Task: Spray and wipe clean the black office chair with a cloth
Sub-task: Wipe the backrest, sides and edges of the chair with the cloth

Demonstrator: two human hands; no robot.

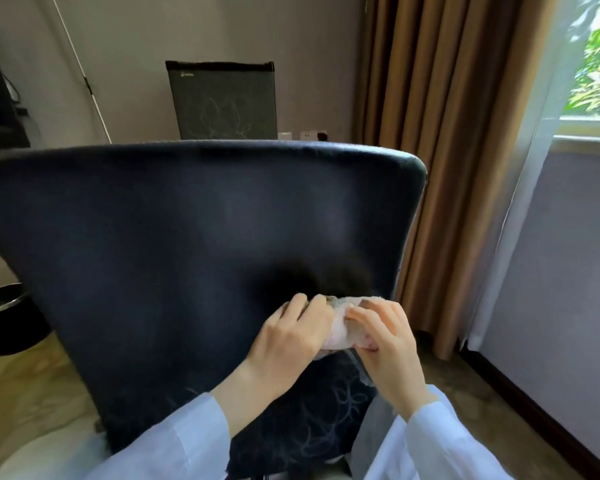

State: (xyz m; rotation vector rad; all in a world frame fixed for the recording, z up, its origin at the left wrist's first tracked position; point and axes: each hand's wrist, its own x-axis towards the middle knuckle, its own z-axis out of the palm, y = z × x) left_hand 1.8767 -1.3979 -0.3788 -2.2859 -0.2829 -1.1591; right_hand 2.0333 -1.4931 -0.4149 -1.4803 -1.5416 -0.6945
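The back of the black office chair [174,237] fills the middle of the head view, its top edge curving across the frame. A pale, bunched cloth [347,323] is held in front of the backrest's lower right part. My left hand [288,337] grips the cloth's left side with curled fingers. My right hand [388,337] pinches its right side. Both wrists come up from light blue sleeves at the bottom. No spray bottle is in sight.
A second dark chair back [222,102] stands against the far wall. A black waste bin [7,317] sits on the floor at the left. Brown curtains [440,133] and a white sheer [520,202] hang at the right by the window [596,64].
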